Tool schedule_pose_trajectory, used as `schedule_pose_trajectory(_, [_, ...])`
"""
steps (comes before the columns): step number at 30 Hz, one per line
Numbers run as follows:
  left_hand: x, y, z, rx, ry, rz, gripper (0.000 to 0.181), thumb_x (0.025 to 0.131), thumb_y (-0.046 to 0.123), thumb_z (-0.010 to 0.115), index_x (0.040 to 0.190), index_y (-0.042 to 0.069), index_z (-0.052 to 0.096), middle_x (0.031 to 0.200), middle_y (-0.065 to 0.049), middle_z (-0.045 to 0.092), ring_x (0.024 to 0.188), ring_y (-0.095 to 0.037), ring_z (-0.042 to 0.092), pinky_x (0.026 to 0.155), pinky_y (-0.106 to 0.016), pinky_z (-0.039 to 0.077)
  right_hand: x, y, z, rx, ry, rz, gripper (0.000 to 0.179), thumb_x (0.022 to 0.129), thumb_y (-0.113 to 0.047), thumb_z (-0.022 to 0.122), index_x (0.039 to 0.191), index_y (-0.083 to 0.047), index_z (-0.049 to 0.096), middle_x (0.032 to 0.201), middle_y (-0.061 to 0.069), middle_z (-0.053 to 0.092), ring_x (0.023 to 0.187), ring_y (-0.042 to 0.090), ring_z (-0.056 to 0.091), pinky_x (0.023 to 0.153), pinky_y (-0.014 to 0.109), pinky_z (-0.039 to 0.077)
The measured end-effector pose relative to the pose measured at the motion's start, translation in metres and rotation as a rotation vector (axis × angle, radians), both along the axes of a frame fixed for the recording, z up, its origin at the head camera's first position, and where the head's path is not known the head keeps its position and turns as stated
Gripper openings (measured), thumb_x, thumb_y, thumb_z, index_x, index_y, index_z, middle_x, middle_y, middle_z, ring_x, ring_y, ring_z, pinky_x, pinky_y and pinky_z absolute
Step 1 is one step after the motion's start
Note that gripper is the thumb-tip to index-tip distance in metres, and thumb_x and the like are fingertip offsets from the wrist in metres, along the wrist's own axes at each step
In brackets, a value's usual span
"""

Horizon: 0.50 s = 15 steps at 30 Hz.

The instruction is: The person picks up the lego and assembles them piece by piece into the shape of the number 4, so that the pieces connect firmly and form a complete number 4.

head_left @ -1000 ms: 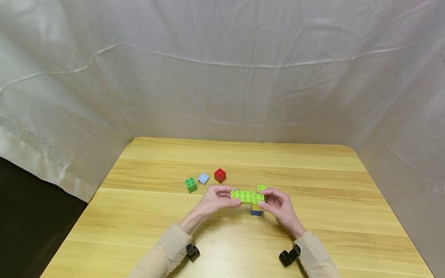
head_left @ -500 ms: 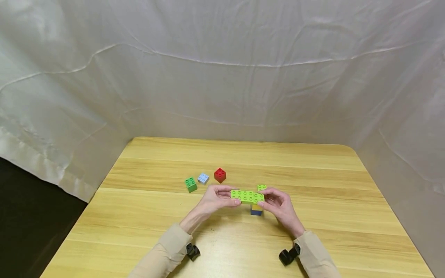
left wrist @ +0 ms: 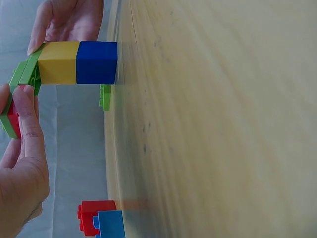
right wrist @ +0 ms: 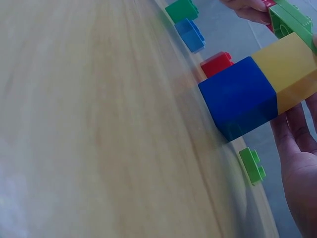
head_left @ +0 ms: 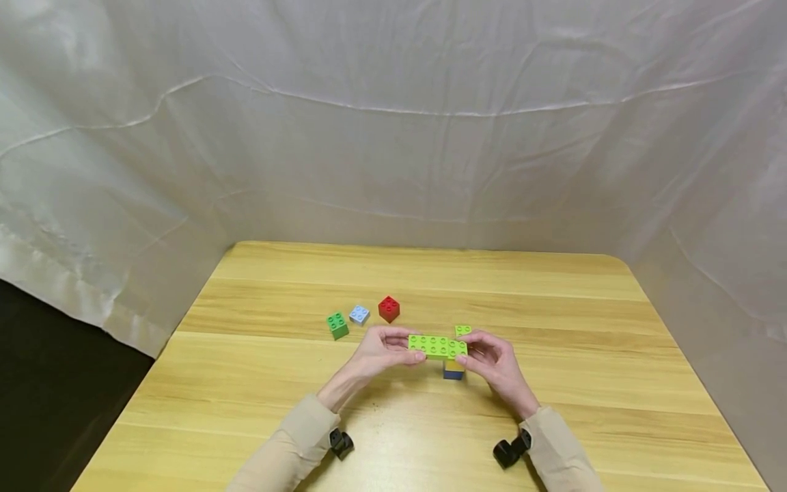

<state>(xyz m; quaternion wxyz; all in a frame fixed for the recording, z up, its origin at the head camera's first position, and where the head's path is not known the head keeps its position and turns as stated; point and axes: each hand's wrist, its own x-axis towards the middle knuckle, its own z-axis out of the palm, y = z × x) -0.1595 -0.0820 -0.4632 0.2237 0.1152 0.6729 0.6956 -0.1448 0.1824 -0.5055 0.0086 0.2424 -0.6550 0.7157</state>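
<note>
My left hand (head_left: 381,347) pinches the left end of a long lime green brick (head_left: 427,345). That brick overlaps a second lime green piece (head_left: 458,349), whose right end my right hand (head_left: 499,369) holds between thumb and fingers. Below this second piece come a yellow brick (left wrist: 58,63) and a blue brick (left wrist: 96,63), joined as a column with the blue one at the bottom, close over the table. A red piece (left wrist: 15,116) shows under the long brick's left end, partly hidden by the left fingers.
A green brick (head_left: 337,326), a light blue brick (head_left: 359,315) and a red brick (head_left: 389,309) lie on the wooden table (head_left: 246,383) beyond the left hand. Behind the column lies a small lime green brick (head_left: 463,330). Pale curtains (head_left: 430,171) surround the table.
</note>
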Motion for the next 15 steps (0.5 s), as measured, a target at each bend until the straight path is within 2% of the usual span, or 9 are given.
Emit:
schedule_pose_trajectory(5, [0.0002, -0.0001, 0.0006, 0.003, 0.002, -0.005, 0.048, 0.083, 0.003, 0.079, 0.127, -0.007, 0.063, 0.107, -0.02, 0.075, 0.084, -0.013, 0.073, 0.086, -0.041, 0.063, -0.0004, -0.0001, -0.0004, -0.01, 0.008, 0.009, 0.031, 0.087, 0.013, 0.067, 0.114, 0.022, 0.057, 0.113, -0.004, 0.067, 0.105, 0.005, 0.067, 0.095, 0.019, 0.057])
schedule_pose_trajectory(15, [0.0002, -0.0001, -0.0007, -0.001, 0.007, -0.009, 0.049, 0.083, 0.004, 0.079, 0.128, -0.007, 0.063, 0.106, -0.019, 0.075, 0.084, -0.013, 0.073, 0.088, -0.045, 0.062, -0.0006, -0.0001, -0.0004, -0.024, 0.013, 0.018, 0.031, 0.087, 0.014, 0.066, 0.115, 0.021, 0.057, 0.114, -0.004, 0.067, 0.106, 0.005, 0.067, 0.096, 0.02, 0.057])
